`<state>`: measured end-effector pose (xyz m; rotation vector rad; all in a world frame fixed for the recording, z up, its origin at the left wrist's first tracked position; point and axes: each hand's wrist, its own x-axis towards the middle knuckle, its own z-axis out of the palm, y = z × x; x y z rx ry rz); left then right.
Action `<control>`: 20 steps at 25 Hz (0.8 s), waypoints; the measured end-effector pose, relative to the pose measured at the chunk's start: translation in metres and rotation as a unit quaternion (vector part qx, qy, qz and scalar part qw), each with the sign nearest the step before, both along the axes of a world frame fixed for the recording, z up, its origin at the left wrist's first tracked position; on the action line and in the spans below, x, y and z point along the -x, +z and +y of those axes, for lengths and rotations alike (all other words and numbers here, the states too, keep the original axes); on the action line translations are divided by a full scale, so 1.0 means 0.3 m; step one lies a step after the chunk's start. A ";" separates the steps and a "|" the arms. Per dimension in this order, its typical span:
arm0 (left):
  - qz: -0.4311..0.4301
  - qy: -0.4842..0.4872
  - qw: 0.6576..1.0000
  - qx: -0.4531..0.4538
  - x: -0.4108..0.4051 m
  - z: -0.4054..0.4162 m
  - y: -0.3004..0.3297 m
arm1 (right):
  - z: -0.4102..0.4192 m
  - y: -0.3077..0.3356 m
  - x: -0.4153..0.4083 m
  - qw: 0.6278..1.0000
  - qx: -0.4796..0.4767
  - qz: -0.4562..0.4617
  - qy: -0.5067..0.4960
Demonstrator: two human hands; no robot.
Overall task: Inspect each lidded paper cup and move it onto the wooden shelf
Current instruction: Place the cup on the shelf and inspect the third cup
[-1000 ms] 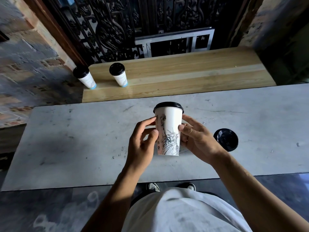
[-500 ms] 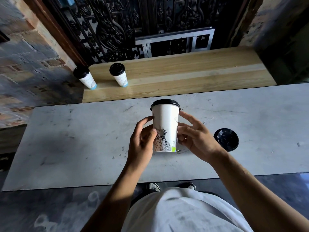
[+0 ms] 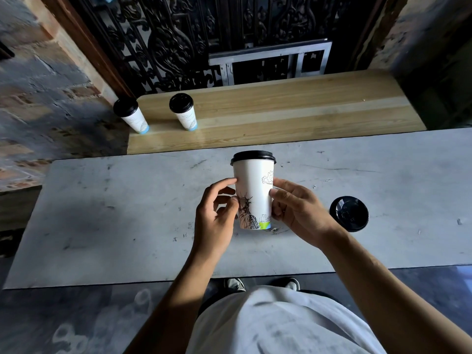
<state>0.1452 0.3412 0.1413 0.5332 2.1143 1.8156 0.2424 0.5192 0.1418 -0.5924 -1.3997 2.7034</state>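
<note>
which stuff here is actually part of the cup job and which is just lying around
Part of the job:
- held cup, upright between the left hand and right hand
- wooden shelf
- two lidded cups at its left end
- grey table

Just lying about:
- loose black lid on the table
- ornate metal grille
- metal frame

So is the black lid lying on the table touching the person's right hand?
Apart. The head view shows bare grey table between the loose lid and the right hand.
</note>
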 end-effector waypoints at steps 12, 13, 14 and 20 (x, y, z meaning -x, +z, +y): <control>-0.049 -0.039 0.997 0.045 0.231 0.051 -0.038 | 0.035 -0.013 0.230 0.977 -0.191 -0.095 0.005; -0.053 -0.039 0.996 0.052 0.268 0.076 -0.047 | 0.056 -0.014 0.268 0.972 -0.210 -0.101 0.010; -0.060 -0.040 0.996 0.059 0.314 0.107 -0.059 | 0.084 -0.016 0.310 0.967 -0.230 -0.110 0.015; -0.093 -0.030 0.990 0.099 0.636 0.414 -0.143 | 0.356 -0.097 0.640 0.942 -0.304 -0.130 0.059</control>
